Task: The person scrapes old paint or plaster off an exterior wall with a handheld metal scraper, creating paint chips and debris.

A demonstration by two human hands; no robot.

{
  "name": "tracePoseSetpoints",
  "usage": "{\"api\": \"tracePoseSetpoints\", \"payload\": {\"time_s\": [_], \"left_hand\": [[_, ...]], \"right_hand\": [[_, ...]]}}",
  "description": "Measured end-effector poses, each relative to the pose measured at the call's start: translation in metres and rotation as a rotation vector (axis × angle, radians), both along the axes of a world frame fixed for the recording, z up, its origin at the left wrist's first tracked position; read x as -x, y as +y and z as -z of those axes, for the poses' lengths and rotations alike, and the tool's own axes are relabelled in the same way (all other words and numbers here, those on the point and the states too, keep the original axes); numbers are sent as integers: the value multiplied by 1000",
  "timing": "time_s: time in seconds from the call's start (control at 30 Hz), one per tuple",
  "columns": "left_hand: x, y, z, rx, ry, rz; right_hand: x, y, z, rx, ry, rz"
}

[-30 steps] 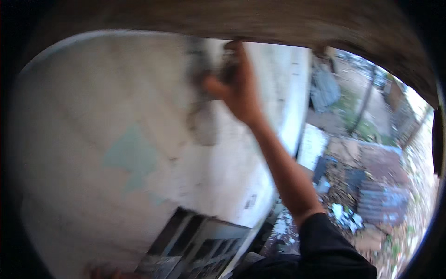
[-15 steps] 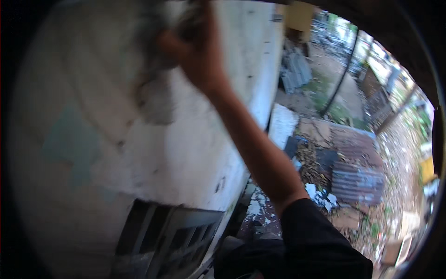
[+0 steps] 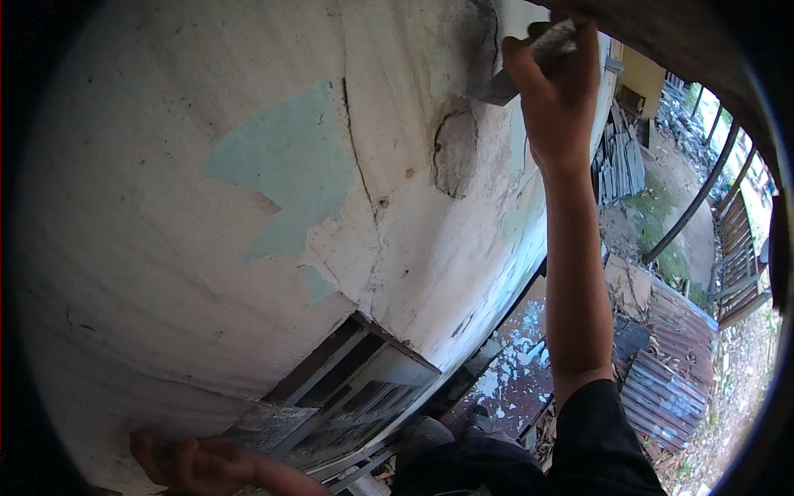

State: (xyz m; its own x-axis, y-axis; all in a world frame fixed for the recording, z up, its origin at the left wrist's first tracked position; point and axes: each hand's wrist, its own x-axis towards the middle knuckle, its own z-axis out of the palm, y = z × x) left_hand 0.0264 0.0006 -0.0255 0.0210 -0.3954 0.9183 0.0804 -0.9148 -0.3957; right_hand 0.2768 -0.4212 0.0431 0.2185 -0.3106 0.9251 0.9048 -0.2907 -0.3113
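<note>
My right hand [image 3: 556, 91] is raised high against an old whitish wall [image 3: 165, 273] and is closed around the handle of a flat metal scraper [image 3: 504, 83]. The blade rests on a dark grey patch of the wall, just above a round chipped spot [image 3: 455, 149]. Pale green paint patches [image 3: 285, 165] and a long crack [image 3: 360, 157] show to the left. My left hand [image 3: 194, 463] lies low at the frame's bottom, fingers spread on the wall beside a louvred window frame [image 3: 347, 397].
Far below on the right lie rusty corrugated roofing sheets [image 3: 670, 388], stacked slates [image 3: 620, 165], rubble and a dirt yard with a curved pole [image 3: 695, 198]. My feet [image 3: 447, 430] stand near the wall base. A dark overhang [image 3: 662, 33] runs across the top.
My right hand with the scraper has shifted along the wall, now above the round chipped spot. The view has turned, bringing the green patches, the window and my left hand into sight.
</note>
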Motion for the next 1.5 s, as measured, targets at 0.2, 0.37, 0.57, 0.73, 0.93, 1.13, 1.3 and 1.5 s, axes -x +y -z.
{"api": "tracePoseSetpoints", "payload": {"time_s": [0.2,0.37,0.57,0.73,0.93,1.13,1.3,1.5], "left_hand": [[1,0,3,7,11,-11],[-2,1,0,33,5,20],[-13,-29,-6,101,-47,35],[-1,-10,3,94,35,17],[-2,-7,5,151,-14,110],[-7,-23,5,142,16,139],[-8,-25,4,151,8,145],[-5,-21,6,174,-40,114]], "right_hand": [[2,9,4,-93,6,7],[11,20,5,-93,-3,11],[9,20,-2,-266,-91,70],[24,29,6,-145,-6,-104],[69,30,56,84,-24,-212],[117,42,155,-609,853,-686],[141,71,173,-870,931,-957],[128,91,148,-577,898,-1136]]}}
